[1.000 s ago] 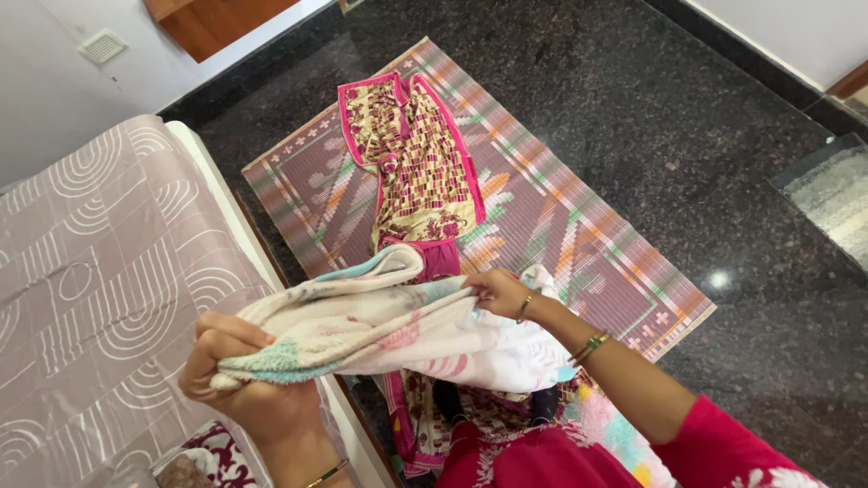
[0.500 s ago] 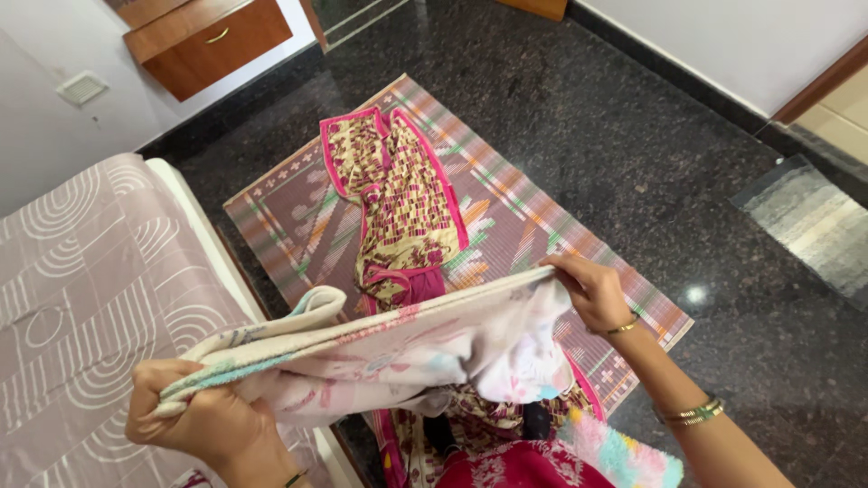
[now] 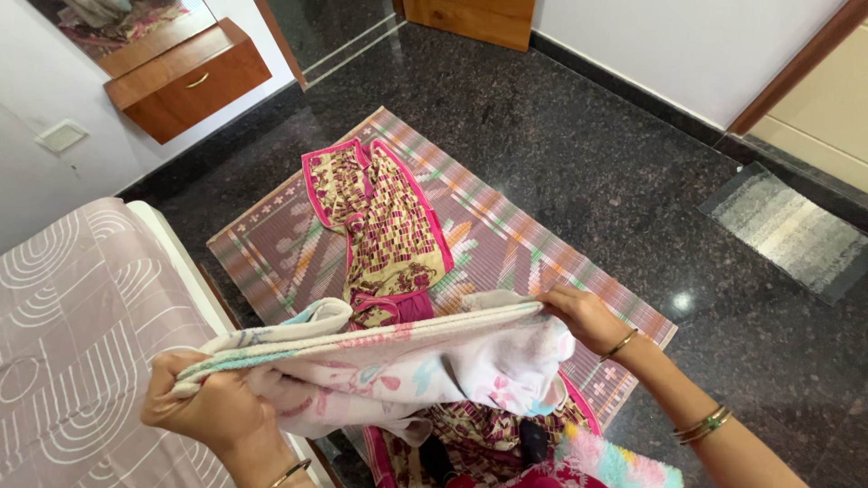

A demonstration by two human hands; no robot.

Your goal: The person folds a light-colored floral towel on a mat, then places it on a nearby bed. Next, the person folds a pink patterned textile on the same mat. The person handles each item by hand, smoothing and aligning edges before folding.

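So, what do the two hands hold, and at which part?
Both hold one pale floral cloth: left hand at its left end, right hand at its right end.

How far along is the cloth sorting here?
One yellow and pink patterned garment already lies spread flat on the striped mat. In hand: the left hand and right hand hold a pale floral cloth stretched between them. More clothes remain heaped below, unfolded.

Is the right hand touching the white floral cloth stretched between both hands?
Touching. The head view shows the right hand with its fingers closed over the end of the white floral cloth, no gap between them; the left hand grips the opposite end.
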